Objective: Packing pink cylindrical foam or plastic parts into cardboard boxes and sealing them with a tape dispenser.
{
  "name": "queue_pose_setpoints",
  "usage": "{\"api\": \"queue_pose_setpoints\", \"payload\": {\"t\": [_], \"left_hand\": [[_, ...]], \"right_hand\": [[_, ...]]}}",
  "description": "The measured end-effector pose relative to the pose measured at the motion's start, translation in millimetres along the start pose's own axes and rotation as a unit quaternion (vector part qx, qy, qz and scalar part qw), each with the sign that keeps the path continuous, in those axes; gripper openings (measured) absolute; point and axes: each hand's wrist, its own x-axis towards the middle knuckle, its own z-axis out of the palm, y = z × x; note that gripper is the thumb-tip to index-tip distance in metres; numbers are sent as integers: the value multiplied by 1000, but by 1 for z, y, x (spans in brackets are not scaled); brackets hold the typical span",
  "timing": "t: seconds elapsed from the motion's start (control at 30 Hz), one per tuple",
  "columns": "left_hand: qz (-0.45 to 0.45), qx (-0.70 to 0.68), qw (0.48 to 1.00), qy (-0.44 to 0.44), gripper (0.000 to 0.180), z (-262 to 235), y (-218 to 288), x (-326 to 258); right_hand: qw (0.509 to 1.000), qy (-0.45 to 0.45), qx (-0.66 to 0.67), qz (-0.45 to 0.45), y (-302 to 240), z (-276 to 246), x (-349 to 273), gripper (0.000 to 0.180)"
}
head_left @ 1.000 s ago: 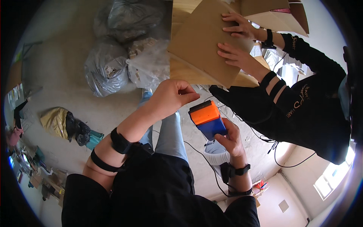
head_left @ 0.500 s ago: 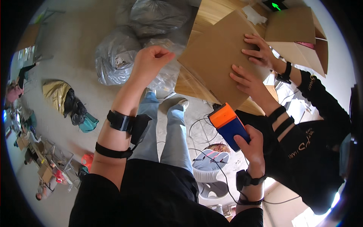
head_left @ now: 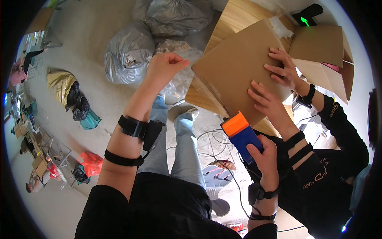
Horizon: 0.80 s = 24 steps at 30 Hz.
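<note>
Right hand [head_left: 264, 153] grips a blue-and-orange handheld tool [head_left: 240, 135], orange end pointed up at the near edge of a flat cardboard sheet [head_left: 238, 67], as if aimed at that edge. Left hand [head_left: 163, 67] is raised left of the sheet, fingers loosely curled, nothing visible in it, apart from the cardboard. A co-worker's two hands [head_left: 278, 85] press flat on the sheet, seemingly to steady it on the wooden table [head_left: 234, 20]. Grey plastic bags [head_left: 129, 53] lie on the floor, far left.
</note>
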Motion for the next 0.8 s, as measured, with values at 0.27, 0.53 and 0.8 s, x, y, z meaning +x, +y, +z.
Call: {"api": "queue_pose_setpoints", "payload": {"t": [0.27,0.53,0.8], "left_hand": [[-7,4,1000,-18,23,4,-6,8],[-53,-3,997,-57,21,1,-6,19],[-135,-59,940,-309,23,-7,-18,50]], "right_hand": [[1000,-4,-16,3,0,-2,3,25],[1000,0,-28,2,-3,-3,7,25],[999,12,-41,-5,-2,-2,5,25]]}}
